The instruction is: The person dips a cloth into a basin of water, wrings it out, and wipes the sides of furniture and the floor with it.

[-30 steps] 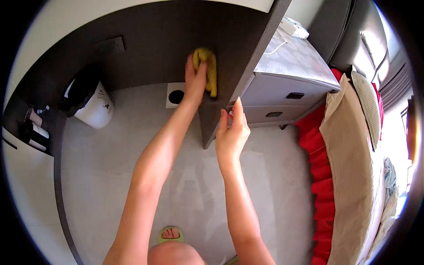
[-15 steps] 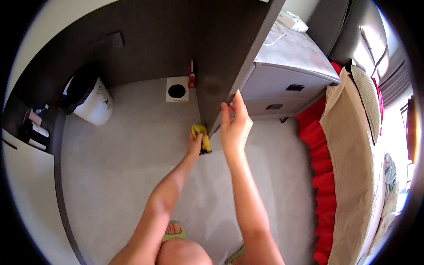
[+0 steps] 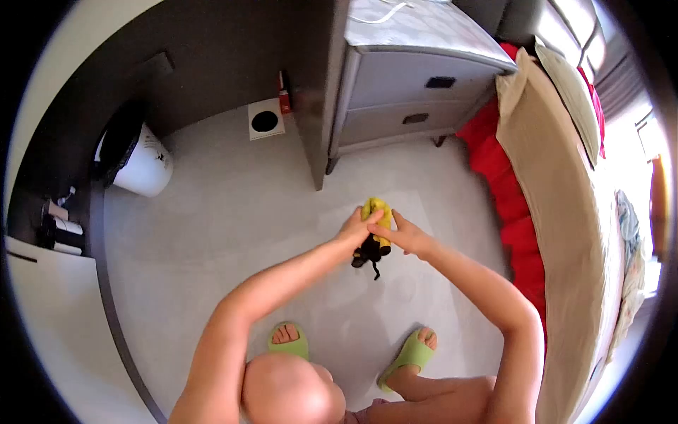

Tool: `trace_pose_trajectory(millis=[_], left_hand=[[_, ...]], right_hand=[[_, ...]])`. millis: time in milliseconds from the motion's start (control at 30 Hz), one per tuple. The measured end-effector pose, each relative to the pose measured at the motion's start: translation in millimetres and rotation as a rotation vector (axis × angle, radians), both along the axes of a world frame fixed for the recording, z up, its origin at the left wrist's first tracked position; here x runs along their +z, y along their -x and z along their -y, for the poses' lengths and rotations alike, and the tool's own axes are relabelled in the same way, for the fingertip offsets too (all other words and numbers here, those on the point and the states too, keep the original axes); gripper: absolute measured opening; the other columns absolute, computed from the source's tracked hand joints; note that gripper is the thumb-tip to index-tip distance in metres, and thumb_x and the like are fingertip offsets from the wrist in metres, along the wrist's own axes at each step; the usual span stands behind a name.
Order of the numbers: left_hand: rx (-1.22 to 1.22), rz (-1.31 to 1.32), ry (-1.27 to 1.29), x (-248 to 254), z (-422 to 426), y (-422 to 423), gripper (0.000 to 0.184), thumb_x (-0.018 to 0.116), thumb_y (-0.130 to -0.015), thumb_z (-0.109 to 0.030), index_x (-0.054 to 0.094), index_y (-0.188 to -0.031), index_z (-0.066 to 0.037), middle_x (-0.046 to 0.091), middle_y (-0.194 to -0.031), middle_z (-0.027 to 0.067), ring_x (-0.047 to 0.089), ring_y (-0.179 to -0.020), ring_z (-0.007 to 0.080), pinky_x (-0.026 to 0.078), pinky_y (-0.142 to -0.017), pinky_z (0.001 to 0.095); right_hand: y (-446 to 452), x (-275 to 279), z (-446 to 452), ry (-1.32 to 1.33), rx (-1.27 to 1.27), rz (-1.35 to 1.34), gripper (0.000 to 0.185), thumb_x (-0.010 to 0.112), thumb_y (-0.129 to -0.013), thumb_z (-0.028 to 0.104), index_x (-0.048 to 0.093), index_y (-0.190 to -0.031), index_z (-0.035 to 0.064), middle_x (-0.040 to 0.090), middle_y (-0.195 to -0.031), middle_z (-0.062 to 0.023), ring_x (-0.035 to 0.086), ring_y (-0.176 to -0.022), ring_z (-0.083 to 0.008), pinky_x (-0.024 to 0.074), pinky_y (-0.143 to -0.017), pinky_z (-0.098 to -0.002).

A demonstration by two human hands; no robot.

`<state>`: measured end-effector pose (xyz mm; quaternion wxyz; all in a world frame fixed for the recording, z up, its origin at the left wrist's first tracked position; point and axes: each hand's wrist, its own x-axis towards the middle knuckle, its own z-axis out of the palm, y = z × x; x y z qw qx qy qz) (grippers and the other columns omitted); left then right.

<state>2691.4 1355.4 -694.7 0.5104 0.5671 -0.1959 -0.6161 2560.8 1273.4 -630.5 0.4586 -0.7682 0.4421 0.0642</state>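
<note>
A yellow cloth (image 3: 377,205) with a dark, dangling lower part hangs above the grey floor, in front of the end of the dark panel (image 3: 311,120). My left hand (image 3: 355,227) is closed round the cloth's left side. From the right, my right hand (image 3: 408,234) touches the cloth with its thumb and fingers closed on its edge. Both hands are close together, and the fingers partly cover the cloth.
A white bin (image 3: 147,166) with a black liner stands at the left. The grey drawer cabinet (image 3: 395,88) is beyond the panel, and a bed with a red skirt (image 3: 510,194) runs along the right. Green slippers (image 3: 409,355) are on my feet.
My left hand has brought the cloth from the dark panel down and right, away from the panel's foot. My right hand has moved down and right and now grips the cloth. The view has shifted.
</note>
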Motion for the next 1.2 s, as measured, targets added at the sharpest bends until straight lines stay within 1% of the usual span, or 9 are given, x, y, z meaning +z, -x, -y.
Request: trace_pose_trajectory(millis=[133,267,333,367,467,667,833,1033,1200], left_hand=[[-0.143,0.055,0.035,7.0,-4.3,-21.1,0.07,0.06,-0.089,-0.055,0.042,-0.131,-0.003,0.055,-0.122,0.0114,0.054,-0.111,0.0179,0.046,-0.093,0.0325],[-0.321,0.286,0.035,9.3,-33.6,-34.3,0.06,0.064,-0.088,-0.031,0.04,-0.134,-0.002,0.054,-0.124,0.0119,0.052,-0.115,0.0184,0.043,-0.097,0.0318],[-0.391,0.356,0.079,5.2,-47.0,-45.2,0.06,0.06,-0.08,-0.002,0.038,-0.135,0.0,0.053,-0.126,0.0152,0.053,-0.117,0.0229,0.043,-0.099,0.0339],[-0.382,0.354,0.07,3.7,-55.6,-56.3,0.06,0.06,-0.08,-0.002,0.038,-0.135,0.0,0.053,-0.126,0.0152,0.053,-0.117,0.0229,0.043,-0.099,0.0339],[-0.62,0.877,0.1,34.1,-81.1,-62.0,0.064,0.062,-0.077,-0.001,0.038,-0.136,-0.001,0.052,-0.126,0.0193,0.054,-0.116,0.0299,0.044,-0.098,0.0383],[-0.515,1.468,-0.252,16.7,-108.8,-22.2,0.072,0.067,-0.082,-0.025,0.033,-0.144,-0.01,0.037,-0.14,0.0207,0.047,-0.121,0.0391,0.044,-0.093,0.0482],[-0.496,1.282,-0.327,-34.8,-130.3,5.1,0.07,0.059,-0.089,-0.041,0.032,-0.147,-0.014,0.019,-0.153,0.0203,0.03,-0.135,0.0398,0.031,-0.103,0.0579],[-0.321,1.579,-0.163,-91.7,-148.3,-3.2,0.07,0.061,-0.087,-0.043,0.035,-0.146,-0.015,0.015,-0.155,0.0171,0.018,-0.141,0.0415,0.021,-0.109,0.0593],[-0.148,1.618,-0.347,-132.4,-147.3,20.9,0.082,0.061,-0.084,-0.053,0.03,-0.148,-0.011,0.014,-0.155,0.0229,0.01,-0.143,0.0443,0.014,-0.109,0.0629]], right_hand=[[10.5,5.4,7.1,-0.389,-0.058,0.043,0.089,0.075,-0.077,0.032,0.027,-0.145,0.0017,0.059,-0.12,-0.0175,0.058,-0.109,-0.0281,0.0499,-0.088,-0.036],[18.4,-50.1,9.3,-0.395,0.034,0.178,0.073,0.073,-0.076,0.018,0.039,-0.139,0.0038,0.061,-0.117,-0.0146,0.06,-0.107,-0.0252,0.0466,-0.094,-0.0381],[12.8,-61.3,14.0,-0.085,0.298,0.078,0.05,0.071,-0.074,0.013,0.056,-0.121,0.0054,0.064,-0.111,-0.0117,0.06,-0.107,-0.0248,0.0473,-0.09,-0.0424],[4.9,-63.0,16.1,-0.093,0.309,0.078,0.05,0.071,-0.074,0.013,0.056,-0.121,0.0054,0.064,-0.111,-0.0117,0.06,-0.107,-0.0248,0.0473,-0.09,-0.0424],[-19.4,-72.1,27.6,0.833,0.782,0.072,0.025,0.062,-0.076,0.01,0.059,-0.101,0.0133,0.065,-0.098,-0.0018,0.059,-0.103,-0.0225,0.044,-0.084,-0.0393],[-66.8,-95.4,35.2,1.194,0.79,0.5,0.033,0.06,-0.078,0.009,0.059,-0.111,0.0139,0.059,-0.119,-0.0053,0.049,-0.12,-0.0243,0.0359,-0.1,-0.0412],[-45.8,-154.7,28.2,0.918,0.624,0.312,0.039,0.062,-0.078,0.012,0.058,-0.117,0.0112,0.047,-0.136,-0.0093,0.039,-0.129,-0.0264,0.0326,-0.103,-0.0468],[-86.4,-174.2,-20.6,0.656,0.384,0.291,0.043,0.06,-0.082,0.024,0.058,-0.123,0.011,0.043,-0.142,-0.0105,0.031,-0.137,-0.0283,0.0291,-0.104,-0.0522],[-109.2,-214.6,-35.4,0.734,0.777,0.517,0.057,0.058,-0.085,0.035,0.048,-0.137,0.0114,0.039,-0.147,-0.0108,0.028,-0.141,-0.0271,0.0193,-0.114,-0.0494]])
